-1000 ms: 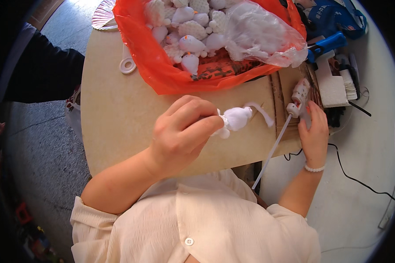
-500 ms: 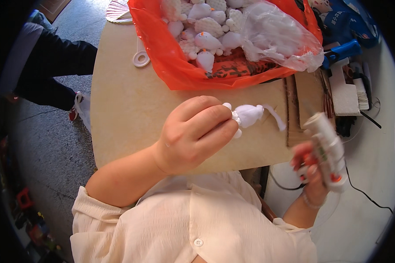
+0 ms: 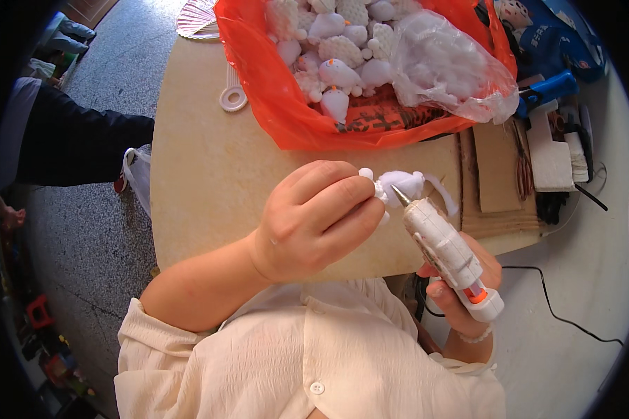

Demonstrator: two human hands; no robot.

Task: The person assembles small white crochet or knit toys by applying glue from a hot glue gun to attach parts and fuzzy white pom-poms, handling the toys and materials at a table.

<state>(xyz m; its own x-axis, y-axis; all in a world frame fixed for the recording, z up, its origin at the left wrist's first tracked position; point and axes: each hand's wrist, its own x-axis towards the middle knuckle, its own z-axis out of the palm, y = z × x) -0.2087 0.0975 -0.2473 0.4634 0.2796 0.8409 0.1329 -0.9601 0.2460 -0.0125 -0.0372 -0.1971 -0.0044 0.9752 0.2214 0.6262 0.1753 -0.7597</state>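
Note:
My left hand [image 3: 321,213] is closed around one end of a small white stuffed doll [image 3: 402,184], with little white balls showing beside the fingertips. A thin white strip trails from the doll's far end. In my right hand [image 3: 468,279] is a white hot glue gun [image 3: 443,241], gripped by its handle. Its metal nozzle points up and left, at the doll's near side; whether the tip touches the fabric I cannot tell. Beyond both hands an orange-red plastic bag [image 3: 272,119] holds several similar white pieces, some with small orange noses, and a clear bag [image 3: 454,70].
Cardboard pieces [image 3: 497,167] lie on the table's right side. Past them stand a white box [image 3: 551,157] and a blue-handled tool [image 3: 555,87]. A folding fan [image 3: 197,19] rests at the far left edge. A black cord [image 3: 566,314] runs at right; another person's leg [image 3: 84,133] is at left.
My right hand has swung the glue gun left and in, bringing its nozzle to the doll. My left hand keeps its hold, nearly in place. The person at left has shifted.

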